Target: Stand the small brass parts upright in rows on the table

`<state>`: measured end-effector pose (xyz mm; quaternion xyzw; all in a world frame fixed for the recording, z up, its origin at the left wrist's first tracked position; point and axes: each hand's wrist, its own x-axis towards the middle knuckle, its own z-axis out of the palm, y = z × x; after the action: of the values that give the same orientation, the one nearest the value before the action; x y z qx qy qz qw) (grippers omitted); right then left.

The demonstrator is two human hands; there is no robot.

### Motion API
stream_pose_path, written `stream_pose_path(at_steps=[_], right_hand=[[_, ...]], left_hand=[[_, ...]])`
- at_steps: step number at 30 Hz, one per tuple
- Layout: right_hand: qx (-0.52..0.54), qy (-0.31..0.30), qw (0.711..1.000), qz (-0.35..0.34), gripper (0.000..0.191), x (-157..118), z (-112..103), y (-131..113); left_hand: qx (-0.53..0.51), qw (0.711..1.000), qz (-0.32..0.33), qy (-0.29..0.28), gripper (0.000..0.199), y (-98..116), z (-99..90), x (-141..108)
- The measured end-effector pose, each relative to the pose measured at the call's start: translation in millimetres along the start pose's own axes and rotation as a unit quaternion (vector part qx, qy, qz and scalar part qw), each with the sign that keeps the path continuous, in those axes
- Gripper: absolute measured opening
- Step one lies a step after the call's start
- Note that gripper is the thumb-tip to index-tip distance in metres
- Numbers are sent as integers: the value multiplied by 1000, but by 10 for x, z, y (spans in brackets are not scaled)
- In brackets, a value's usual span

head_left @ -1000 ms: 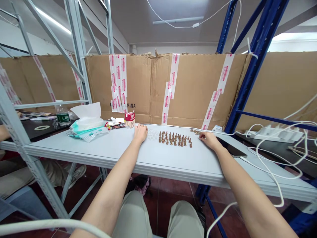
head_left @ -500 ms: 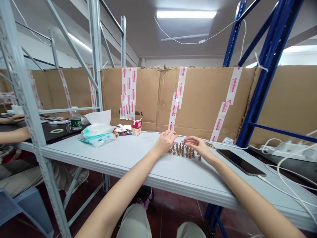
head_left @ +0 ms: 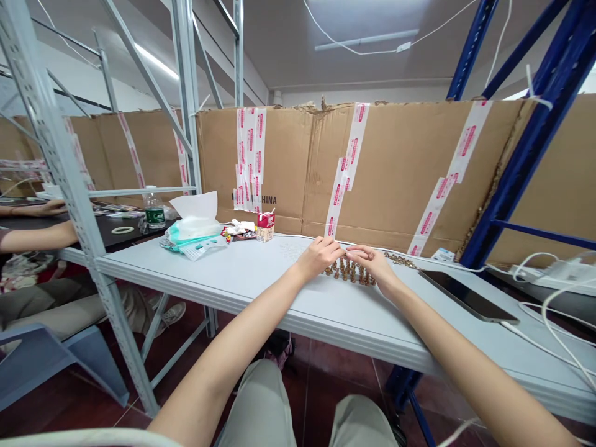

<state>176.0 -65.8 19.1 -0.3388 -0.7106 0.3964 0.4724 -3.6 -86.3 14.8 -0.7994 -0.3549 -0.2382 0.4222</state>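
Note:
Several small bronze-coloured pieces point(head_left: 350, 272) stand upright in rows on the grey table point(head_left: 251, 284). My left hand point(head_left: 321, 256) is just left of and behind them, its fingers bent together at the tips; what they pinch, if anything, is too small to name. Facing it, my right hand point(head_left: 372, 261) is over the right side of the rows, with thumb and fingers closed near the left fingertips. The two hands nearly meet above the pieces and hide some of them. More small bronze bits point(head_left: 400, 261) lie flat to the right, and tiny clear pieces point(head_left: 291, 249) lie to the left.
A phone point(head_left: 465, 295) with a white cable lies at the right. At the back left are tissues point(head_left: 193, 226), wrappers point(head_left: 239, 231) and a red drink carton point(head_left: 266, 227). Cardboard point(head_left: 395, 167) closes the rear. Beyond the left post, another person's arm point(head_left: 40, 237) rests by a bottle point(head_left: 154, 214).
The view has tilted down and shifted slightly left. My fingertips have come closer together above the standing pieces, and my right fingers have closed.

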Motion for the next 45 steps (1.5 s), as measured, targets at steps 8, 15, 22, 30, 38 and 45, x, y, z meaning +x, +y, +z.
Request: stream_pose_path(at_steps=[8,15,22,30,38,45], right_hand=[[-113,-46,986,-110,42,16,79,85],[-111,-57,984,-127,38,-9,123,148],[-110,-4,985,-134,38,-12,128,151],[-169,26,971,-165,37,-79,128,108],[-166,32,971,-172,39,-80,162,121],[-289,91,932,-197,38,-166,149,20]], left_hand=[[18,999,-24,32,23,14,25,-4],[19,999,-16,46,22,29,32,5],[-20,998,-42,45,28,65,40,43],[-30,997,-30,58,24,75,47,39],[-18,998,-22,58,25,100,68,49],[-35,998,-25,45,30,145,27,95]])
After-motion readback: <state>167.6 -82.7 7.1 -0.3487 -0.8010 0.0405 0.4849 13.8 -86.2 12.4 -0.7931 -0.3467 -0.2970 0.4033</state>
